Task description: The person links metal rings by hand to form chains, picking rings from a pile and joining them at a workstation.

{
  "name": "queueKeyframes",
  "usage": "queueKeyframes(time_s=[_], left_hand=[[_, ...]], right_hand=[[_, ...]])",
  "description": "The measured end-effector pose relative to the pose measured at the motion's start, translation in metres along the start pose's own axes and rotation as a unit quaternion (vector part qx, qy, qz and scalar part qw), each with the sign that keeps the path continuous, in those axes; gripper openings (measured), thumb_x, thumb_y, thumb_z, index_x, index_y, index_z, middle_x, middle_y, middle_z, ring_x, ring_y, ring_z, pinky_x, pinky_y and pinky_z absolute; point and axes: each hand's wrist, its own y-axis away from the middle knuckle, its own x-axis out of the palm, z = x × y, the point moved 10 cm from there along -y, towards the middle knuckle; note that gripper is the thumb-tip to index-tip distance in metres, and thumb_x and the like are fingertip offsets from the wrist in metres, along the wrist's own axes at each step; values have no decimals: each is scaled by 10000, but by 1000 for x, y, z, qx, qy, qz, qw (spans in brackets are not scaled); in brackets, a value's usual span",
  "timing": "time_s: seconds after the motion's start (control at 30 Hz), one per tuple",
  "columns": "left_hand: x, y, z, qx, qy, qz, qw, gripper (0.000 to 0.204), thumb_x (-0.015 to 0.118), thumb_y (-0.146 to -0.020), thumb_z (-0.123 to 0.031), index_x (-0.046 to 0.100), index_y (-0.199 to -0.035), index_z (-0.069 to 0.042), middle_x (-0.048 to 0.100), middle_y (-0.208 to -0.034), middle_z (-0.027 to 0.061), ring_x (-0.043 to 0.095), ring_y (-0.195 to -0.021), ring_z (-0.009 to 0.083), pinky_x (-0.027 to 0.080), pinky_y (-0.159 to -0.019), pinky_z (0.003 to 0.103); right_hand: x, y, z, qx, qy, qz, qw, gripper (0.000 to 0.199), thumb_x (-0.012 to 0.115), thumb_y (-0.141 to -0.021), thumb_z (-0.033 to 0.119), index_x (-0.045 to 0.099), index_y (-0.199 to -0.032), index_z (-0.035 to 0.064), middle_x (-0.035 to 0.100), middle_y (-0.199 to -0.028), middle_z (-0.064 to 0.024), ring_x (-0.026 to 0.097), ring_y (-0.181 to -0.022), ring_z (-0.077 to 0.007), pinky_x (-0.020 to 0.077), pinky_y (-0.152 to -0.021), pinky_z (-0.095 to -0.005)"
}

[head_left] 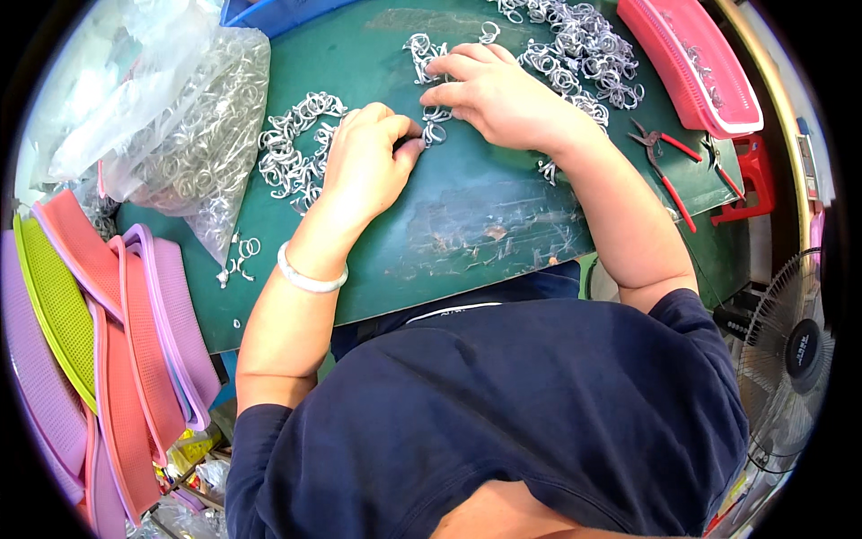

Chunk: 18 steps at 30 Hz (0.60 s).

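Note:
My left hand [370, 162], with a white bracelet at its wrist, has its thumb and forefinger closed at the edge of a small silver-grey metal ring [435, 135]. Beside it, under and left of the palm, curves a heap of similar rings [292, 148]. My right hand [503, 97] is open, fingers stretched to the left over a small cluster of rings [422, 56]; its fingertips touch or hover at the cluster's edge. A larger pile of rings [584, 49] spreads beyond the right hand, and a few lie beneath its wrist.
A clear plastic bag [211, 126] full of rings stands on the green table [485, 225] at left. Stacked plastic baskets [144, 359] fill the near left. At right are a pink basket [669, 63], red-handled pliers [663, 166], a red stool [759, 175] and a fan [790, 346].

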Motion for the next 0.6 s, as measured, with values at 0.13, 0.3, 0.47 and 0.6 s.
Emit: queueKeyframes(time_s=[0.13, 0.3, 0.47, 0.6], left_hand=[[1, 1, 3, -3, 5, -8, 1000, 160, 678, -667, -103, 637, -792, -12, 548, -738, 94, 530, -752, 248, 427, -682, 344], [1, 2, -1, -12, 18, -19, 1000, 155, 676, -657, -114, 640, -780, -28, 548, -744, 94, 526, -755, 273, 424, -700, 361], [5, 2, 1, -24, 12, -2, 1000, 175, 679, -680, -128, 617, -796, -13, 547, -740, 89, 538, -722, 229, 439, -660, 325], [7, 3, 6, -54, 23, 14, 998, 167, 673, -677, -127, 606, -774, -9, 542, -732, 91, 541, -709, 219, 440, -649, 324]], right_hand=[[7, -2, -1, 21, -20, 21, 999, 175, 625, -695, 78, 639, -869, 79, 549, -1053, -58, 449, -1066, -245, 343, -907, -377], [7, -2, -11, 48, -79, 16, 996, 106, 637, -696, 78, 634, -801, 63, 580, -952, -37, 478, -1002, -222, 357, -880, -368], [-2, -4, -18, 29, -152, -41, 987, 102, 654, -688, 81, 632, -779, 39, 620, -835, -47, 548, -875, -229, 425, -797, -340], [-2, -6, -24, 66, -208, -9, 976, 114, 653, -696, 84, 633, -794, 29, 630, -832, -65, 563, -844, -234, 445, -770, -336]])
